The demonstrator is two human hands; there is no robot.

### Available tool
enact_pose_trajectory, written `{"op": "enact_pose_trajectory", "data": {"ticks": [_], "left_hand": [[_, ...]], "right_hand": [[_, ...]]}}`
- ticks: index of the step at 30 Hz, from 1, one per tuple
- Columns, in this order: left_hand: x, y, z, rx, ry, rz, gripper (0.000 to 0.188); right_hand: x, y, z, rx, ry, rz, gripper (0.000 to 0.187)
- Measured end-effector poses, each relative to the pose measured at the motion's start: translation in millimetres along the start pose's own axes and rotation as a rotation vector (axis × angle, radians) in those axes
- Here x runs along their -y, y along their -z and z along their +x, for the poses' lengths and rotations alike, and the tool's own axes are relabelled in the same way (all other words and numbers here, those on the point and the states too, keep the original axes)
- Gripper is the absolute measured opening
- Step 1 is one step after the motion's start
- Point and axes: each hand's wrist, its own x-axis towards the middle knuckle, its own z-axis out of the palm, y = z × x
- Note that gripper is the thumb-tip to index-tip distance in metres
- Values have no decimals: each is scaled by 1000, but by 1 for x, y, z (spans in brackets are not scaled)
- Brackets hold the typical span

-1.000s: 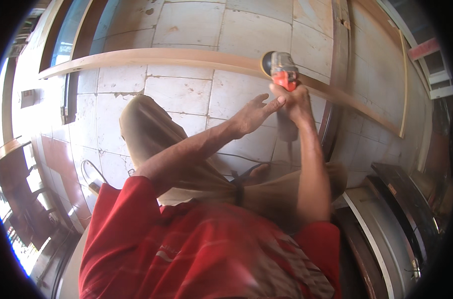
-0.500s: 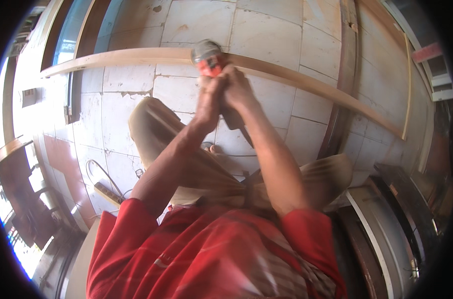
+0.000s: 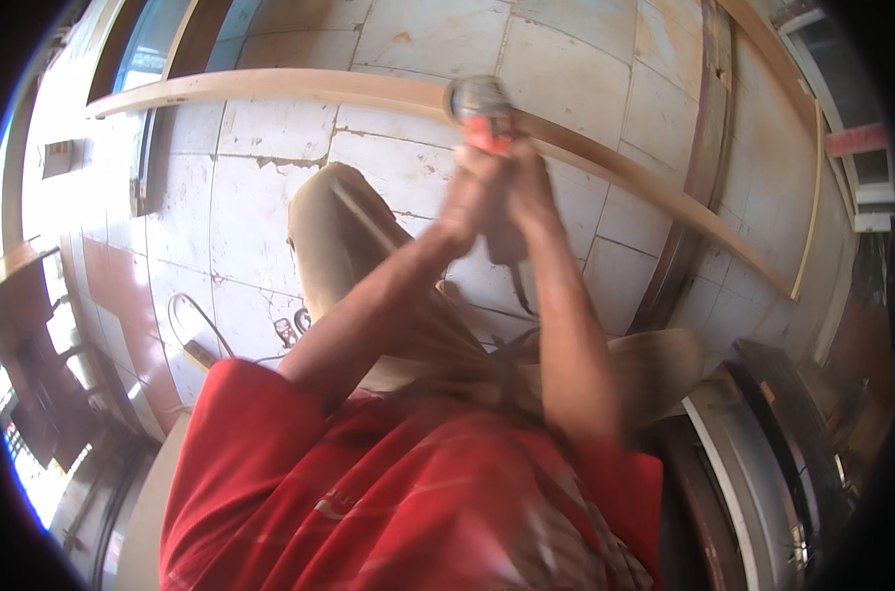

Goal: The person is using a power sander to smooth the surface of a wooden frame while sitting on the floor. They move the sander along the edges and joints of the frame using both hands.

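Both my hands are closed around a red and grey angle grinder [image 3: 489, 132], its head blurred by motion. My left hand [image 3: 473, 189] grips its left side and my right hand [image 3: 532, 189] its right side, close together. The grinder's grey head is at a long pale wooden plank [image 3: 299, 85] that runs across in front of me. Whether the head touches the wood cannot be made out. A dark cord [image 3: 519, 288] trails from the tool's rear toward my legs.
A dark wooden beam [image 3: 679, 258] lies under the plank's right part. More frame pieces [image 3: 176, 54] lie at the far left. A power strip [image 3: 199, 355] with a cable is on the tiled floor [image 3: 255, 231] at left. Stacked panels [image 3: 728, 463] stand close on my right.
Both hands and the grinder have moved to the right along the plank, still held together. The whole view has shifted slightly.
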Motion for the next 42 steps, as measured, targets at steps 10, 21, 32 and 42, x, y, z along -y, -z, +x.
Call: {"op": "enact_pose_trajectory", "data": {"ticks": [10, 21, 32, 42], "left_hand": [[-10, -24, -1, 161, -53, -56, 50], [121, -237, 20, 445, 82, 268, 65], [109, -217, 108, 37, -866, 1796, 80], [102, -212, 132, 71, -588, 1926, 50]], "right_hand": [[-3, 19, -8, -113, -23, -171, 69], [-138, 223, -79, -344, -339, 1, 60], [-284, 382, -111, -601, -274, 19, 64], [-367, 524, -134, -651, -317, 255, 62]]}}
